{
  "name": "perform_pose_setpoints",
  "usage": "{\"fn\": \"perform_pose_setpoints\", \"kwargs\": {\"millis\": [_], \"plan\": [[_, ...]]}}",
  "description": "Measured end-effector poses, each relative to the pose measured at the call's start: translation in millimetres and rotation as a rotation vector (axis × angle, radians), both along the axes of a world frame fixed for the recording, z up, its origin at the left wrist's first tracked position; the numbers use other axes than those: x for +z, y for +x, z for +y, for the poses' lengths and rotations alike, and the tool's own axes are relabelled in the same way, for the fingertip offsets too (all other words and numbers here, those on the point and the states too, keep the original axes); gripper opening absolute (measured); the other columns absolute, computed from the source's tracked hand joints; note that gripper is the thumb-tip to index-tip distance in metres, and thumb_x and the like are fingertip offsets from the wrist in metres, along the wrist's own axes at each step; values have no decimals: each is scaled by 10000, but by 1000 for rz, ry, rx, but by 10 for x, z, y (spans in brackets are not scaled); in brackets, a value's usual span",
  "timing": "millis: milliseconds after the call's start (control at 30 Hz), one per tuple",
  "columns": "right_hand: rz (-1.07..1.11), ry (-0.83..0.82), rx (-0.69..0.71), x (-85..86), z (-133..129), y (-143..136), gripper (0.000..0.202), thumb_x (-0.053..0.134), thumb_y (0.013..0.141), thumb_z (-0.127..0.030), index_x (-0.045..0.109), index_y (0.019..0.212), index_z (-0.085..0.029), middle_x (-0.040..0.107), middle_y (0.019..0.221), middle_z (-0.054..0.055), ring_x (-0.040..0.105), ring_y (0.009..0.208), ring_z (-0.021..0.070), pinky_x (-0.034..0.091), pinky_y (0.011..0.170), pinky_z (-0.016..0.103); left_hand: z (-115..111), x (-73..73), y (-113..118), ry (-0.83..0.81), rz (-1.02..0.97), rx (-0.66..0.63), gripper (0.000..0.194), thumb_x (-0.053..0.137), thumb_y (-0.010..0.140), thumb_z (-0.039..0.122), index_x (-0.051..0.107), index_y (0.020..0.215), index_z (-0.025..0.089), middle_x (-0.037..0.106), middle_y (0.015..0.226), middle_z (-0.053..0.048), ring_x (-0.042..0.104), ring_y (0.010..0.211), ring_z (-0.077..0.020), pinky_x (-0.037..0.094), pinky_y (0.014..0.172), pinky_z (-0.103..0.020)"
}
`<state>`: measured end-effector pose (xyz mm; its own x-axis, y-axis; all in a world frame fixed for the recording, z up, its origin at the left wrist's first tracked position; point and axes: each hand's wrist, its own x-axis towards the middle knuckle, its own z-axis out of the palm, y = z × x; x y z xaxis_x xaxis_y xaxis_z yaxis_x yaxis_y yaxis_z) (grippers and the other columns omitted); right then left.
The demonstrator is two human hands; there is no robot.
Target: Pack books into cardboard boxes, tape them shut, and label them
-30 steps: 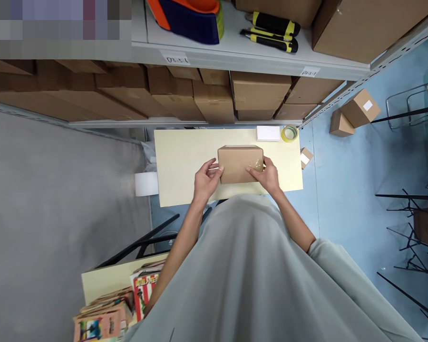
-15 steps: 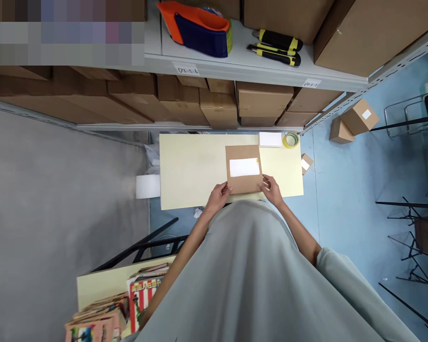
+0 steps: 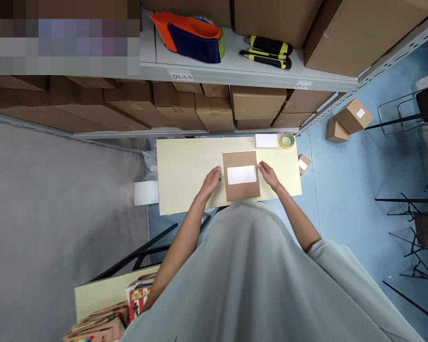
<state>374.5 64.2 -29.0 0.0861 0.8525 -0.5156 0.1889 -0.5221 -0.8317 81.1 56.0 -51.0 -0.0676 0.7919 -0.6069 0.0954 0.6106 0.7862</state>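
The brown rectangular cardboard box with a white paper label lies on the pale-yellow table between the left hand and right hand, both gripping nothing, and I judge it light, rather stiff, best held by opposite sides.

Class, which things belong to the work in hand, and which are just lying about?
Likely in use:
cardboard box between left hand and right hand
white label on it
table beneath
perhaps tape

Lying about:
cutters on the shelf
magazines
boxes on the floor
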Motion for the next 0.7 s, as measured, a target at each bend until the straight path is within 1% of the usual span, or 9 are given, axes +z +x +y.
{"fn": "perform_pose_setpoints", "kwargs": {"millis": [33,100,200,300,433,500,567,633,700], "plan": [[34,-18,5,37,100,-27,710,693,941,-770,741,1342,-185,720,1525,156,667,1443,288,522,1248,506,112,34,36,-9,-20,4,715,607,989,764,698,1398,185,580,1662,-246,636,1480,-334,558,1177,-489],[116,-52,15,124,228,-84,681,612,991,-794,775,1257,-188,777,1438,131,722,1362,262,553,1219,484,282,116,101,-36,-61,14,733,550,1022,777,694,1384,156,639,1590,-271,698,1398,-324,565,1167,-487],[205,-63,-24,302,232,-146,694,620,975,-830,813,1162,-190,807,1376,135,753,1318,274,562,1219,488,357,280,132,-26,-108,36,750,535,1032,786,698,1359,130,746,1424,-278,774,1255,-315,593,1127,-488],[250,9,-50,541,71,-149,740,683,916,-863,830,1175,-186,775,1439,148,719,1388,307,542,1252,518,222,491,81,46,-133,58,753,565,1019,798,700,1359,140,753,1414,-269,780,1243,-327,615,1104,-503],[230,135,-58,823,-216,-96,737,690,912,-860,838,1252,-224,752,1492,102,658,1474,313,530,1272,524,-106,772,-3,139,-147,125,749,623,993,788,678,1436,186,717,1499,-222,764,1277,-326,628,1106,-527],[191,159,-85,872,-330,-65,724,760,861,-842,843,1245,-233,782,1441,95,688,1433,326,549,1255,524,-251,861,-14,167,-122,126,741,706,945,764,696,1436,209,692,1546,-189,741,1316,-329,632,1111,-526],[156,153,-103,849,-409,-34,723,844,783,-809,846,1214,-228,814,1370,103,740,1347,340,577,1222,529,-357,902,-6,181,-92,101,723,760,903,732,729,1406,214,680,1567,-167,716,1353,-335,626,1127,-521],[133,129,-106,786,-458,-1,705,881,738,-773,845,1176,-223,833,1312,110,769,1284,346,600,1189,530,-420,899,12,183,-71,68,688,766,890,702,760,1368,207,689,1552,-159,716,1346,-334,612,1149,-515],[120,107,-102,720,-487,38,661,881,739,-739,839,1156,-227,835,1297,111,772,1275,345,613,1165,523,-449,872,28,178,-57,43,651,760,885,667,776,1340,201,707,1519,-157,740,1298,-325,597,1166,-512]]}}
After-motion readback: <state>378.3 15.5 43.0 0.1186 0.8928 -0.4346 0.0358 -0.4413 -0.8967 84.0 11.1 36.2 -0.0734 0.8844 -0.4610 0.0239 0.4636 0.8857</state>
